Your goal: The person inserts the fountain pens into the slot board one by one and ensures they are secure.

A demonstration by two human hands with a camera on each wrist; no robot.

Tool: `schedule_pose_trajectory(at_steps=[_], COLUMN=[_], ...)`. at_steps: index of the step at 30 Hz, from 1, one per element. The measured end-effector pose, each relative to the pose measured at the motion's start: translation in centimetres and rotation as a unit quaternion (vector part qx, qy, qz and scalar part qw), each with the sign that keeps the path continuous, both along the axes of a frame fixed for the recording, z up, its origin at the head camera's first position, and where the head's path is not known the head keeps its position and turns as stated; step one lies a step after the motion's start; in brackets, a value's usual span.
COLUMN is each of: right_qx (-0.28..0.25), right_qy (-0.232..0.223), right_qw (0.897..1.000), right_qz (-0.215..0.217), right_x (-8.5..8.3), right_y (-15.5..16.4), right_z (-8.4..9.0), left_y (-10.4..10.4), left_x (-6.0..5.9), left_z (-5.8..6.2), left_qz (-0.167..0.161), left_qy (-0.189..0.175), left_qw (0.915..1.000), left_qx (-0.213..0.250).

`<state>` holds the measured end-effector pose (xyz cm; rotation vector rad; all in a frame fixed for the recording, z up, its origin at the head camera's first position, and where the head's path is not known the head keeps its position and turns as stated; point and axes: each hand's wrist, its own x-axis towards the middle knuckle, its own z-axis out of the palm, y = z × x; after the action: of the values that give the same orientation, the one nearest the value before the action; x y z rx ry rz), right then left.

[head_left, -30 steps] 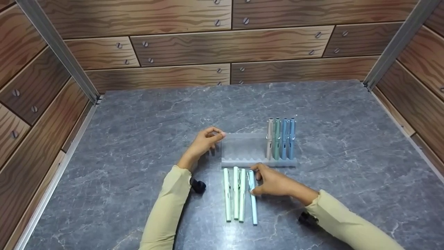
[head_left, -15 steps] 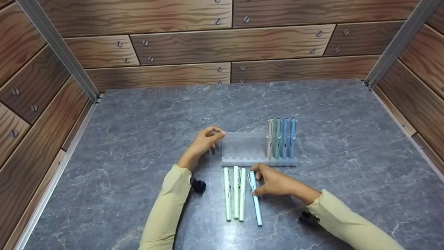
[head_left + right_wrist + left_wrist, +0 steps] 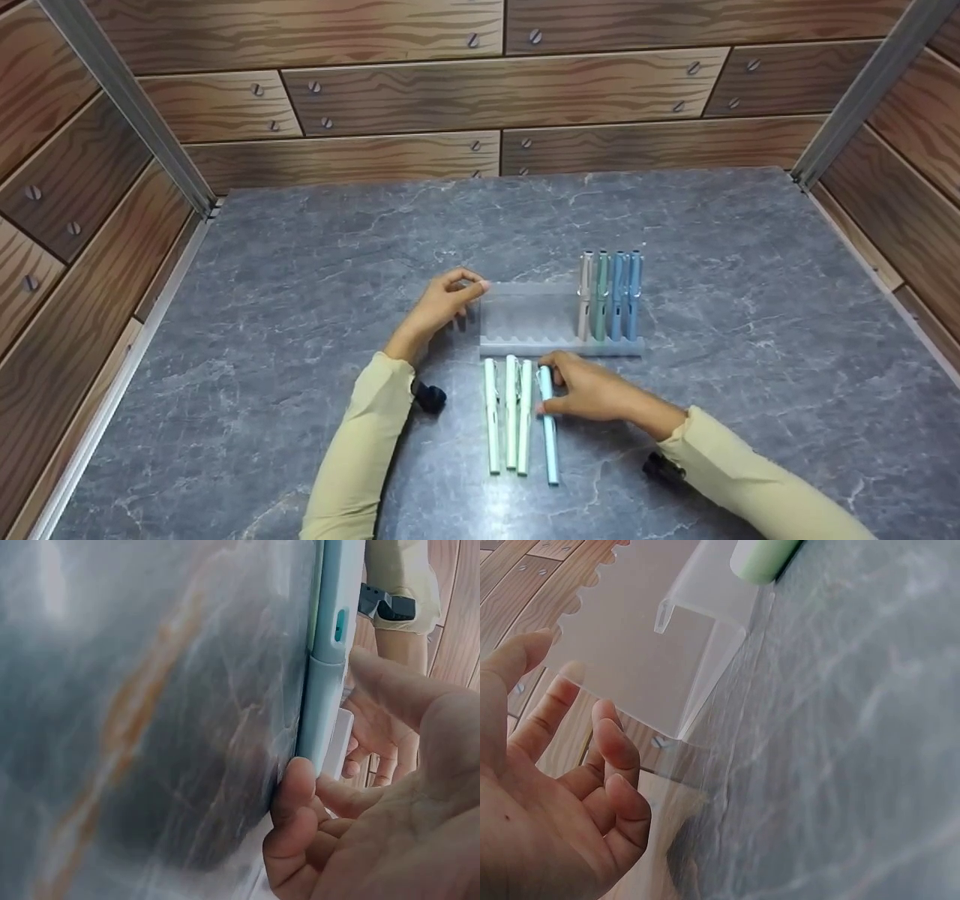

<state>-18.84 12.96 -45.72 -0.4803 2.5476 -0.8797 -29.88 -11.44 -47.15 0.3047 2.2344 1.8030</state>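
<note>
My left hand [image 3: 441, 306] pinches the upper left corner of a clear acrylic pen stand [image 3: 526, 313] between thumb and index finger. In the left wrist view the index fingertip [image 3: 573, 673] shows through the sheet, and the other fingers curl loosely below. A light blue pen [image 3: 550, 448] lies before the stand, its clip end toward it. My right hand [image 3: 592, 386] grips that pen near its clip end, thumb on the left side and fingers at the far end. Three pale green pens [image 3: 493, 427] lie side by side just left of it.
Several pens stand upright in the right part of the stand: a greyish-pink pen [image 3: 584, 300], a green pen [image 3: 601, 300] and blue pens [image 3: 634, 300]. Notches line the stand's front ledge [image 3: 525, 347]. Wood-patterned walls [image 3: 390, 101] surround the grey marbled table [image 3: 315, 262].
The light blue pen's near end swung right, then partly back left, as my right thumb shifted left across it. My left hand stayed at the stand's corner.
</note>
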Motion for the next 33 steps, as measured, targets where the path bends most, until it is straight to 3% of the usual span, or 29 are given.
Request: schedule_pose_trajectory(at_steps=[9,18,19,33], right_qx=[-0.028,-0.07,-0.078,-0.195], right_qy=[0.03,0.02,0.016,-0.082], right_qw=[0.999,0.997,0.997,0.977], right_qz=[0.018,0.014,0.016,0.036], right_x=[-0.5,-0.4,-0.5,-0.6], right_y=[0.5,0.8,0.9,2.0], right_z=[0.1,-0.1,-0.1,-0.1], left_y=[0.0,-0.1,-0.1,0.1], left_x=[0.0,0.3,0.1,0.1], left_z=[0.0,0.4,0.0,0.1], left_qz=[-0.001,-0.008,-0.005,0.011], left_qy=[-0.001,-0.003,-0.002,-0.001], left_qw=[1.0,1.0,1.0,0.9999], left_qx=[0.002,-0.001,0.0,0.003])
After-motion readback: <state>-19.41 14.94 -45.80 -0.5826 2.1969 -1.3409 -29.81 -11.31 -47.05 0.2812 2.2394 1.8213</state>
